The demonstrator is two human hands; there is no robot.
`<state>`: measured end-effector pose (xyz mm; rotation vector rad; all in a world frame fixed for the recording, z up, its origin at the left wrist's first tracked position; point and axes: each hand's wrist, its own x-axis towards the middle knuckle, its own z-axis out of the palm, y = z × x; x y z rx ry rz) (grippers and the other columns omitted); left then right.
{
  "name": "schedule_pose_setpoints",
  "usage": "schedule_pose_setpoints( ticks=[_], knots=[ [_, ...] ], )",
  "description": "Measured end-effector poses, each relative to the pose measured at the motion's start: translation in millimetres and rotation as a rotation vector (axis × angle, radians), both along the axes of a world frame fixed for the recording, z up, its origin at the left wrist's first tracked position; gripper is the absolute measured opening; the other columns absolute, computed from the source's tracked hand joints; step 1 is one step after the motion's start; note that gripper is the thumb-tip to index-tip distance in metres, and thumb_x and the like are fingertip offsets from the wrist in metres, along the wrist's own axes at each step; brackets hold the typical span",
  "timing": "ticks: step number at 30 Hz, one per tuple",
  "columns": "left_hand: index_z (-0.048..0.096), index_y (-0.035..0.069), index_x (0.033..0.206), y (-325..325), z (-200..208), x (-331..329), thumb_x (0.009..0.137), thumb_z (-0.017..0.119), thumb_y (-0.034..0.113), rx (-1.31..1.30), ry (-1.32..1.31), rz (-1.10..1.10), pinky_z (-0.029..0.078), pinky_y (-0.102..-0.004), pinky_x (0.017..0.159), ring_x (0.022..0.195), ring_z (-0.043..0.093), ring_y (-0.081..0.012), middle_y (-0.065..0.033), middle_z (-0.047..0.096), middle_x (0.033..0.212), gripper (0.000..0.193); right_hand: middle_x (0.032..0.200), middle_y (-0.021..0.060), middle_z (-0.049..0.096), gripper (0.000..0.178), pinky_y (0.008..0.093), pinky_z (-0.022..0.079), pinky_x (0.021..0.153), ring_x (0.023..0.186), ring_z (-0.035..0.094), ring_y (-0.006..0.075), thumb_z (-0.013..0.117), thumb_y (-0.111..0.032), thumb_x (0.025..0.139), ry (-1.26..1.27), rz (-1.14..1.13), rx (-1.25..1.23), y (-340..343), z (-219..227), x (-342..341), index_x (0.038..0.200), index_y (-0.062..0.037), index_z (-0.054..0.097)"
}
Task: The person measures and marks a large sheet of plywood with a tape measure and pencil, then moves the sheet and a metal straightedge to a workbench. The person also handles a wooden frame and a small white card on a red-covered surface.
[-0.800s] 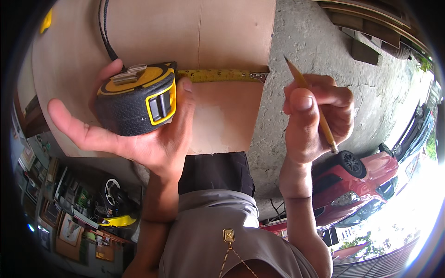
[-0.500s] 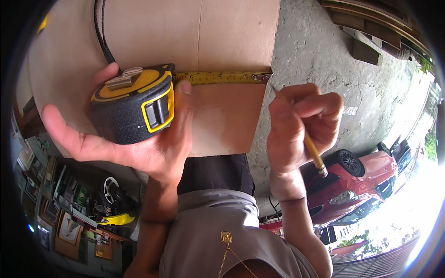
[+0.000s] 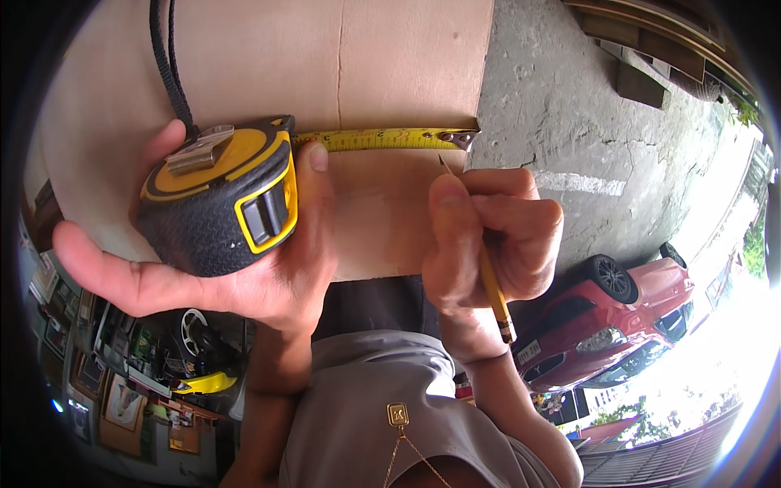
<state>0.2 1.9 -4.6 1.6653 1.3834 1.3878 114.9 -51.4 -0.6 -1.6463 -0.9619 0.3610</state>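
Note:
My left hand [image 3: 277,281] grips a black and yellow tape measure [image 3: 215,195], its thumb pressing near where the blade comes out. The yellow tape blade [image 3: 378,139] lies across a light wooden board [image 3: 407,65], and its metal end hook [image 3: 462,140] sits at the board's right edge. Pinched in my right hand [image 3: 496,240] is a yellow pencil [image 3: 492,289], its point up by the blade just short of the hook. The tip appears above the board's surface; whether it touches I cannot tell. A black wrist cord [image 3: 167,69] runs from the tape case over the board.
Grey concrete floor [image 3: 545,98] lies right of the board, with a painted white stripe [image 3: 582,183]. Stacked timber [image 3: 651,53] is at the far right. A red car [image 3: 602,317] stands on the right, a motorcycle with a yellow part [image 3: 203,382] on the left. A crack [image 3: 340,73] crosses the board.
My right hand with the pencil has moved left, from beyond the board's edge to over the board beside the blade. My left hand and the tape case have shifted slightly left and nearer.

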Motion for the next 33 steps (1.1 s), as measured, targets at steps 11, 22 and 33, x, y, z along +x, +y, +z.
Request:
schedule_pose_setpoints(
  ticks=[11,22,33],
  knots=[
    [0.006,0.015,0.144,0.4,-0.9,2.0,0.064,0.075,-0.013,0.007,0.029,0.031,0.05,-0.0394,0.092,0.111,0.047,-0.0278,-0.021,0.044,0.122,0.11,0.057,0.0084,0.057,0.029,0.0266,0.045,0.042,0.042,0.055,0.0174,0.066,0.011,0.07,0.009,-0.059,-0.072,0.2,-2.0,-4.6,0.064,-0.0062,0.043],
    [0.004,0.013,0.142,0.9,-1.8,0.9,0.066,0.075,-0.012,-0.011,0.122,0.055,0.056,-0.0388,0.088,0.106,0.051,-0.0287,-0.0241,0.044,0.121,0.107,0.06,0.0085,0.057,0.028,0.0278,0.047,0.044,0.043,0.054,0.0179,0.066,0.01,0.069,-0.022,-0.019,-0.084,-0.3,-3.1,-1.0,0.065,-0.0062,0.043],
    [0.007,0.01,0.141,3.4,-6.7,-4.6,0.067,0.077,-0.009,0.054,0.199,0.07,0.055,-0.0378,0.088,0.104,0.053,-0.028,-0.0248,0.045,0.12,0.103,0.065,0.0106,0.057,0.025,0.0241,0.044,0.051,0.051,0.052,0.0125,0.061,0.013,0.074,-0.06,0.106,-0.09,-1.8,-2.1,3.1,0.074,-0.0036,0.042]
  ],
)
